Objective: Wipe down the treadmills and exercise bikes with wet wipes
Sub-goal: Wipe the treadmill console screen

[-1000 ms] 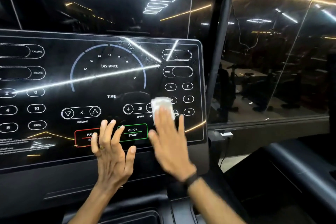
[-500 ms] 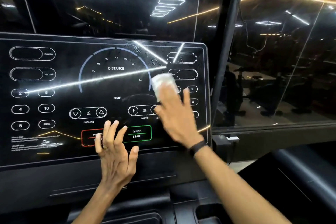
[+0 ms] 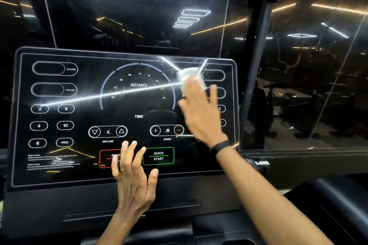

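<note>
I am pressing the wipe point(image 3: 190, 77) flat against the console point(image 3: 123, 117) with my right hand point(image 3: 201, 113), up at about two o'clock on the panel, just beside the distance dial point(image 3: 138, 85). The wipe is showing past my fingertips as a white, blurred wad; my fingers are lying nearly straight over it, pushing rather than pinching. I am judging it to be light, soft and damp, so it will be bunching and sliding under the palm; a flat hand over its middle is holding it best, not a grip on an edge. My left hand point(image 3: 133, 175) is spread wide, holding nothing, its fingertips resting at about six o'clock over the red pause button point(image 3: 106, 158), with the green start button point(image 3: 158, 155) just beside them. I am judging that leaning there could be risking a key press.

The panel is glossy, hard and black, throwing back the ceiling light strips, and smears are showing near the wipe. Beyond it at twelve and three o'clock dark glass point(image 3: 308, 65) is mirroring a dim gym.
</note>
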The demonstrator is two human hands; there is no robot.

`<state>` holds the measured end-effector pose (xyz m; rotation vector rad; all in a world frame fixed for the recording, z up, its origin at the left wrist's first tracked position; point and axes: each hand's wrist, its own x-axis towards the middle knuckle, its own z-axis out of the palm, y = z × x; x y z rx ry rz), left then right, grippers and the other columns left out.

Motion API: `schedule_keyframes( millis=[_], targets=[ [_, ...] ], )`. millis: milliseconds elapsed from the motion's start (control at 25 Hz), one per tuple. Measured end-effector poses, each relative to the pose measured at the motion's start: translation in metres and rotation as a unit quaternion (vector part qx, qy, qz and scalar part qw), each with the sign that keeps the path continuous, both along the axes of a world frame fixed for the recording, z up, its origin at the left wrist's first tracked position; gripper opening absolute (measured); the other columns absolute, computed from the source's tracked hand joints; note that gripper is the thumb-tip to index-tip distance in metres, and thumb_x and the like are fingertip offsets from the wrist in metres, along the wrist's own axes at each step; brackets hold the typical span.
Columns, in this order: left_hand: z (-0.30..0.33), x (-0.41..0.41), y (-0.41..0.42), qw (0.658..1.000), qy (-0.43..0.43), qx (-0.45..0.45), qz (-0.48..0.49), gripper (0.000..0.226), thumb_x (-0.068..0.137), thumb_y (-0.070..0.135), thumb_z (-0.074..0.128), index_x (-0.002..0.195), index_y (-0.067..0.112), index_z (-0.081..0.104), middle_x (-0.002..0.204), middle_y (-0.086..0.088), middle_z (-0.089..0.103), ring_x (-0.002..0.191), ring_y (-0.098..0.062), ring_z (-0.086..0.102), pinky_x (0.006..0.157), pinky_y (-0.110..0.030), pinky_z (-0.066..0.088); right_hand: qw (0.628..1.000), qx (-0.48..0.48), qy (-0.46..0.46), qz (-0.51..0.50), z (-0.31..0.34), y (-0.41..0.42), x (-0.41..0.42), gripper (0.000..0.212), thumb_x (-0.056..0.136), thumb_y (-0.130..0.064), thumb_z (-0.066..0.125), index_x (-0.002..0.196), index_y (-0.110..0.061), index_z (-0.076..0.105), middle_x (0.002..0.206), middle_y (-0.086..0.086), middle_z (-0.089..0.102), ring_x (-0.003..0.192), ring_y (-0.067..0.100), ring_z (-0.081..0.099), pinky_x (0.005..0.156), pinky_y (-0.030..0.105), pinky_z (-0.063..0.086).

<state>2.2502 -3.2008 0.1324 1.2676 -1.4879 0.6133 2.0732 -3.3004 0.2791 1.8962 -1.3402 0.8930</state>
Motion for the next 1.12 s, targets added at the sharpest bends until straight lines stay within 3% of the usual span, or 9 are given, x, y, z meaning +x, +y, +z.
schedule_keyframes(
  millis=[160, 320, 400, 520, 600, 760, 880, 1000, 1120],
  targets=[
    [-0.001, -0.003, -0.002, 1.000, 0.007, 0.003, -0.004, 0.057, 0.101, 0.047, 0.025, 0.135, 0.005, 0.042, 0.149, -0.018, 0.035, 0.148, -0.034, 0.023, 0.117, -0.057, 0.013, 0.953, 0.074, -0.279, -0.089, -0.066, 0.039, -0.003, 0.073, 0.100, -0.050, 0.019, 0.155, -0.001, 0.026, 0.164, 0.015, 0.020, 0.153, 0.027, 0.014, 0.121, 0.057, 0.002],
    [-0.001, -0.004, -0.002, 1.000, 0.000, 0.001, -0.003, 0.058, 0.101, 0.048, 0.024, 0.135, 0.004, 0.042, 0.149, -0.017, 0.035, 0.148, -0.034, 0.023, 0.116, -0.056, 0.013, 0.992, 0.075, -0.016, 0.102, -0.061, 0.048, 0.051, 0.066, 0.103, -0.046, 0.019, 0.156, -0.008, 0.025, 0.166, 0.011, 0.014, 0.154, 0.022, 0.008, 0.124, 0.049, -0.003],
    [-0.001, 0.000, 0.000, 1.000, 0.005, 0.003, 0.000, 0.058, 0.101, 0.047, 0.024, 0.134, 0.004, 0.042, 0.148, -0.018, 0.035, 0.147, -0.035, 0.024, 0.115, -0.059, 0.014, 0.998, 0.038, 0.043, 0.032, -0.006, 0.012, 0.035, 0.062, 0.103, -0.044, 0.009, 0.146, -0.017, 0.045, 0.166, 0.007, 0.018, 0.154, 0.022, 0.009, 0.121, 0.054, -0.005],
    [-0.001, -0.001, 0.000, 1.000, 0.011, 0.004, -0.002, 0.056, 0.101, 0.047, 0.024, 0.134, 0.004, 0.042, 0.148, -0.017, 0.036, 0.148, -0.035, 0.024, 0.116, -0.059, 0.015, 0.974, 0.019, -0.186, -0.131, -0.004, -0.010, -0.011, 0.062, 0.101, -0.044, 0.013, 0.137, -0.016, 0.054, 0.159, 0.015, 0.031, 0.150, 0.029, 0.016, 0.118, 0.062, 0.003],
    [-0.001, -0.002, -0.001, 1.000, 0.012, 0.002, -0.005, 0.056, 0.101, 0.047, 0.024, 0.135, 0.005, 0.042, 0.149, -0.016, 0.035, 0.149, -0.032, 0.023, 0.118, -0.056, 0.013, 0.945, 0.056, -0.295, -0.129, -0.052, 0.031, 0.003, 0.075, 0.099, -0.050, 0.017, 0.151, 0.001, 0.033, 0.160, 0.023, 0.026, 0.149, 0.034, 0.020, 0.120, 0.059, 0.006],
    [0.000, -0.004, -0.002, 1.000, 0.010, 0.004, 0.000, 0.057, 0.102, 0.047, 0.023, 0.136, 0.005, 0.041, 0.151, -0.017, 0.035, 0.149, -0.031, 0.022, 0.120, -0.050, 0.009, 0.988, 0.081, -0.052, 0.119, -0.072, 0.056, 0.074, 0.070, 0.103, -0.046, 0.022, 0.157, -0.002, 0.018, 0.166, 0.014, 0.014, 0.154, 0.025, 0.009, 0.124, 0.046, -0.002],
    [0.000, 0.000, 0.000, 1.000, 0.027, 0.007, 0.008, 0.057, 0.102, 0.047, 0.023, 0.135, 0.005, 0.042, 0.150, -0.017, 0.036, 0.148, -0.034, 0.023, 0.118, -0.055, 0.013, 0.991, -0.026, 0.098, 0.088, 0.013, -0.001, 0.074, 0.059, 0.104, -0.043, 0.020, 0.154, -0.014, 0.035, 0.163, 0.007, 0.027, 0.152, 0.019, 0.018, 0.123, 0.050, -0.004],
    [0.000, 0.001, -0.001, 0.999, 0.036, 0.012, 0.013, 0.053, 0.100, 0.043, 0.030, 0.135, 0.005, 0.043, 0.150, -0.018, 0.037, 0.149, -0.033, 0.022, 0.119, -0.055, 0.012, 0.998, -0.016, -0.041, -0.036, 0.042, -0.033, 0.043, 0.051, 0.105, -0.041, 0.022, 0.141, -0.018, 0.049, 0.162, 0.012, 0.028, 0.153, 0.027, 0.015, 0.118, 0.054, -0.012],
    [0.000, 0.000, -0.002, 0.999, 0.029, 0.013, 0.008, 0.053, 0.092, 0.036, 0.039, 0.134, 0.005, 0.043, 0.149, -0.017, 0.037, 0.149, -0.032, 0.021, 0.121, -0.050, 0.008, 0.970, 0.029, -0.225, -0.087, 0.032, -0.024, 0.053, 0.075, 0.101, -0.051, 0.014, 0.157, -0.001, 0.015, 0.165, 0.018, 0.012, 0.154, 0.029, 0.006, 0.122, 0.053, -0.006]
  ],
)
